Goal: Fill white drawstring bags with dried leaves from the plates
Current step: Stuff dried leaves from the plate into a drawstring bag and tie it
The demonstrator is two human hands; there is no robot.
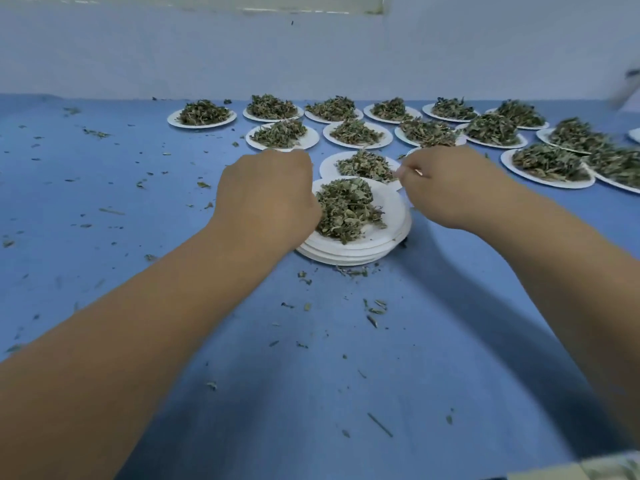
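Blue desk [104, 209] strewn with leaf crumbs, pale wall [173, 57] behind, left hand [266, 199] knuckles-up at left rim of stacked plates [346, 254], fingers hidden, grip indeterminate, dried leaves [346, 209] heaped on top plate, right hand [453, 188] curled at right rim, contents indeterminate, rows of leaf-filled plates [550, 181] beyond.

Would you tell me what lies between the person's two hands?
In the head view, a heap of dried leaves on a stack of white plates lies between the left hand and right hand.

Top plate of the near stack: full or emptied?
Full: a heap of dried leaves covers the top plate of the stack.
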